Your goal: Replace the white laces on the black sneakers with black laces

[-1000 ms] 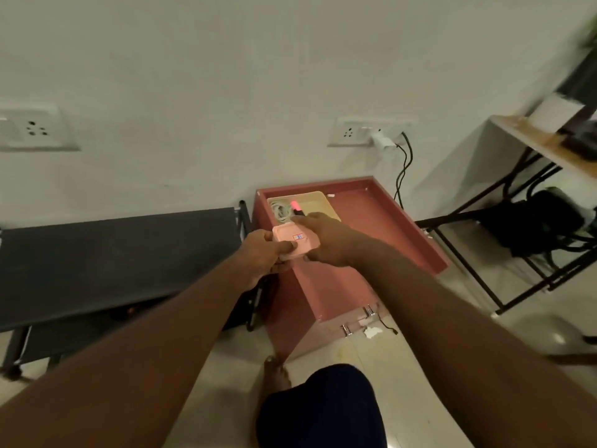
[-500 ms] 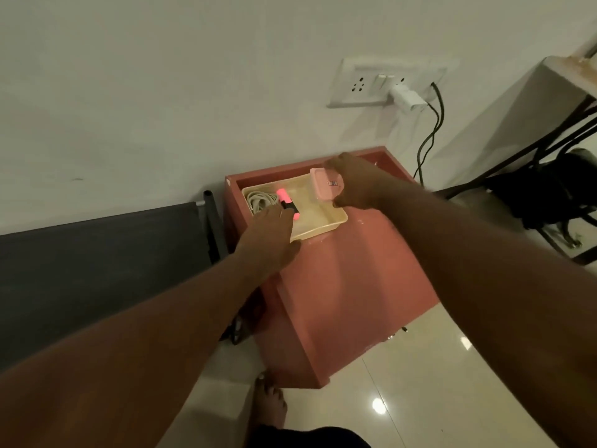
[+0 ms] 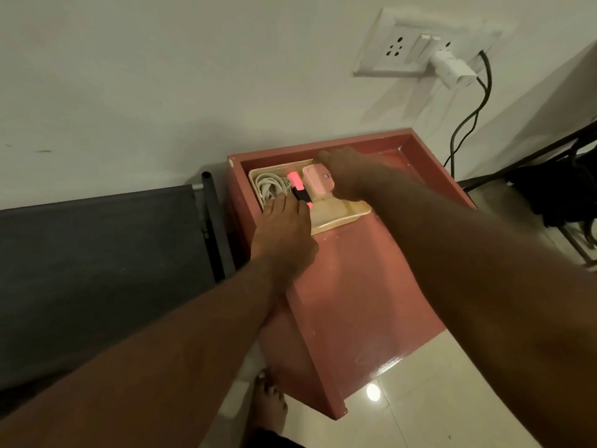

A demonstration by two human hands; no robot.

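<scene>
From the head camera I see both bare arms reaching forward over a pink cabinet (image 3: 365,286) that stands against the wall, its top recessed like a shallow tray. In the back left corner of that recess sits a cream tray (image 3: 342,218). My right hand (image 3: 347,174) rests on a small pink box (image 3: 318,184) that sits in the cream tray, fingers draped over its far and right sides; it looks like a loose grasp, but I cannot tell how firmly the box is held because the hand covers most of it. My left hand (image 3: 282,234) lies palm down over the near left part of the cream tray, fingers fairly close together, their tips just beside a coiled white cable (image 3: 271,185) and touching or nearly touching a pink and black marker (image 3: 298,189); I cannot tell whether it grips anything. The sneakers and their laces show nowhere in this view, so I cannot place them. Left of the cabinet is a dark bench (image 3: 97,250) with a black upright post. On the wall above, a white socket plate (image 3: 400,43) carries a white charger (image 3: 452,69) with a black cord (image 3: 468,121) hanging down behind the cabinet. A bare foot (image 3: 269,405) stands on the glossy tiled floor (image 3: 429,399) near the cabinet's front corner.
</scene>
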